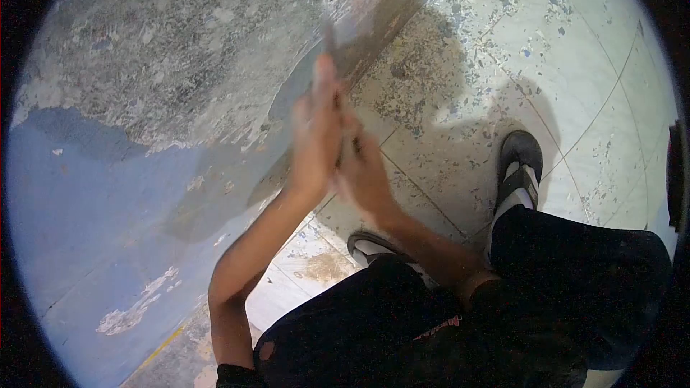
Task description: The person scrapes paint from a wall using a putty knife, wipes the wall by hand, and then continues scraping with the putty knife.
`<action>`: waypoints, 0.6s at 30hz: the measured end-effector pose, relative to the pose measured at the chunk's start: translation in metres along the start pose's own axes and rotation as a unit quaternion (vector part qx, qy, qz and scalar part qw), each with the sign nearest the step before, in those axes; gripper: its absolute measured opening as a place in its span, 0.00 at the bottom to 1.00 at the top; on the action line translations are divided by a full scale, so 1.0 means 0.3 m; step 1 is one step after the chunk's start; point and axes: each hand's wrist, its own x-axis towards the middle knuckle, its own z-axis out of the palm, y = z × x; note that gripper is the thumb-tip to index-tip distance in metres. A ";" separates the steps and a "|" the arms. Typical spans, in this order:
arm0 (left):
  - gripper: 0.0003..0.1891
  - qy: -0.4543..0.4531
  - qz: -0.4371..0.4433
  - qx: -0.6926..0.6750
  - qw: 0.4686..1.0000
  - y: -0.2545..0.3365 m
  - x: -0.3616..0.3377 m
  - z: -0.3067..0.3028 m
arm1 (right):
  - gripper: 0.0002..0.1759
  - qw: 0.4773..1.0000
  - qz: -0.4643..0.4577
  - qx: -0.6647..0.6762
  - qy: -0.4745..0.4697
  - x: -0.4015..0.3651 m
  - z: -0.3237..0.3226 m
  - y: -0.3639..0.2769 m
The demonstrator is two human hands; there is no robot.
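My left hand (314,147) and my right hand (364,169) are pressed together, closed round what looks like a scraper (329,34). Its thin dark blade juts out past my fingertips towards the wall's lower edge, smeared by motion. Most of the handle is hidden between my palms. Beside my hands is the wall (93,201), with blue paint on its lower left part and rough grey plaster bared above.
Paint flakes (410,93) lie thickly over the tiled floor (596,172) along the wall. My feet, in dark sandals (519,154), stand close by on the tiles, and my bent knees take up the lower right. A dark object (674,176) shows at the right edge.
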 end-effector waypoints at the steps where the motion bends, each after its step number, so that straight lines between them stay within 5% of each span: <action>1: 0.29 0.007 -0.012 -0.010 1.000 -0.003 -0.046 -0.047 | 0.23 1.000 -0.005 -0.020 -0.009 -0.037 0.035 0.001; 8: 0.26 0.098 -0.073 -0.091 0.988 0.005 -0.264 -0.186 | 0.17 0.994 -0.018 -0.015 -0.105 -0.228 0.186 0.123; 18: 0.26 0.095 -0.097 -0.108 0.985 -0.020 -0.277 -0.212 | 0.14 0.995 -0.048 -0.031 -0.077 -0.248 0.205 0.127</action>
